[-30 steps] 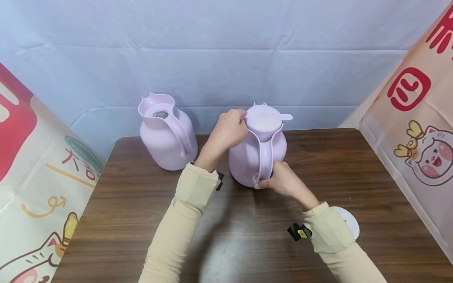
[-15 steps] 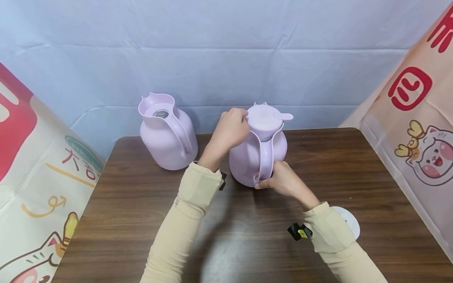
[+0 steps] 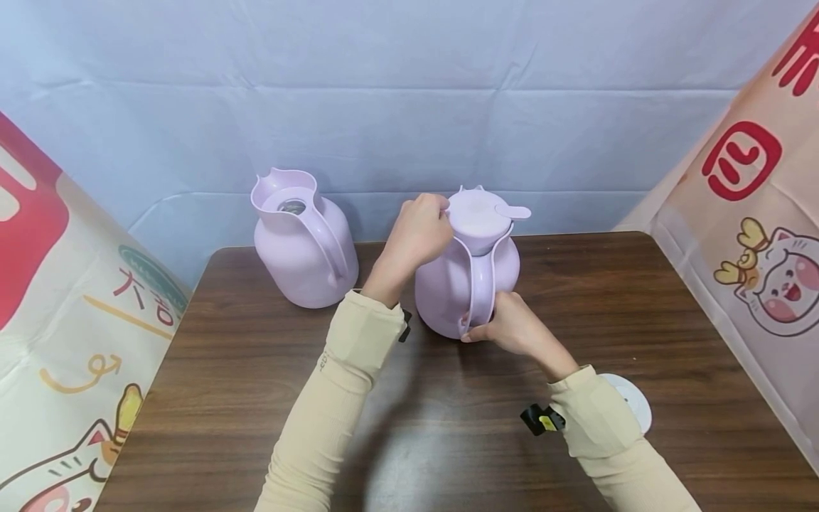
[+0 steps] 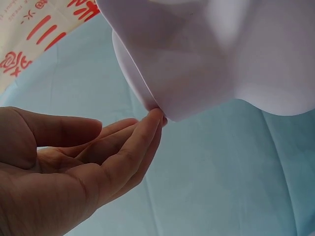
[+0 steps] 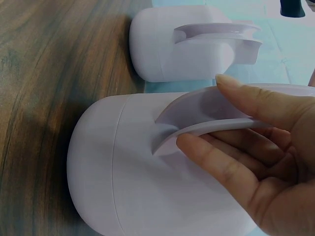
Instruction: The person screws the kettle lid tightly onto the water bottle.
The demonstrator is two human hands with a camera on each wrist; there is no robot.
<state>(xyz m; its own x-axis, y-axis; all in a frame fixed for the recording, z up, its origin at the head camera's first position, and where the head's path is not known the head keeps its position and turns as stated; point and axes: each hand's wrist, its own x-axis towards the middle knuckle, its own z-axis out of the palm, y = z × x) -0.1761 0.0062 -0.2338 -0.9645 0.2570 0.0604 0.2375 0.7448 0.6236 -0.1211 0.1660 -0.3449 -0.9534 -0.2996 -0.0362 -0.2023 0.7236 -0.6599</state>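
A pale purple thermos jug (image 3: 438, 302) stands upright toward the table's back, with a round lid (image 3: 476, 213) seated in its top. The lid's small tab sticks out to the right. My left hand (image 3: 419, 231) reaches the left of the rim; in the left wrist view its fingertips touch the edge, and the thumb is apart from the jug. Low on the handle (image 5: 199, 108), my right hand (image 3: 512, 327) grips it between thumb and fingers. To the left stands a second matching jug (image 3: 301, 249), its mouth uncovered and a shiny inner opening visible.
On the brown wooden table (image 3: 256, 398), a white round disc (image 3: 633, 402) lies at the right, partly behind the right sleeve (image 3: 601, 419). A pale blue cloth (image 3: 384, 92) hangs behind. Printed cloths with cartoon cats flank both sides.
My left hand has shifted slightly right and up along the rim. The right hand keeps its hold on the handle, and both jugs stay in place.
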